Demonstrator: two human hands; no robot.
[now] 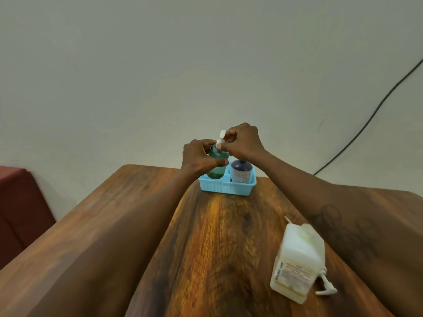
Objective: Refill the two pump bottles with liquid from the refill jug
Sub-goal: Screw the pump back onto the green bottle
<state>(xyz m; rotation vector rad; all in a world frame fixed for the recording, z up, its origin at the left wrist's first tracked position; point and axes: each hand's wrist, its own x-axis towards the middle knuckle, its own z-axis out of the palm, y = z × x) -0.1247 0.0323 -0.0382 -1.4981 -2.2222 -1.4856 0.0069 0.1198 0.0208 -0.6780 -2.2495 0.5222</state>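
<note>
- The refill jug (297,259), white and translucent, stands on the wooden table (217,236), well short of the grip and off to its right. The cap area is blurred.
- A loose white pump head (326,287) lies on the table, touching the jug's right side, the nearest thing of all.
- Just below the grip sits a light-blue basket (226,187), holding both bottles.
- The dark blue bottle (241,171) stands upright in the basket, just right of the grip and under the right wrist.
- The left hand (196,159) wraps its fingers round the body of the green pump bottle (216,172), whose base is inside the basket (whether it is resting or lifted, I cannot tell).
- Directly above, the right hand (242,143) pinches that bottle's white pump (220,137) at the neck – nozzle pointing up.
- Beyond the grip and far right, a black cable (377,110) runs down the wall.
</note>
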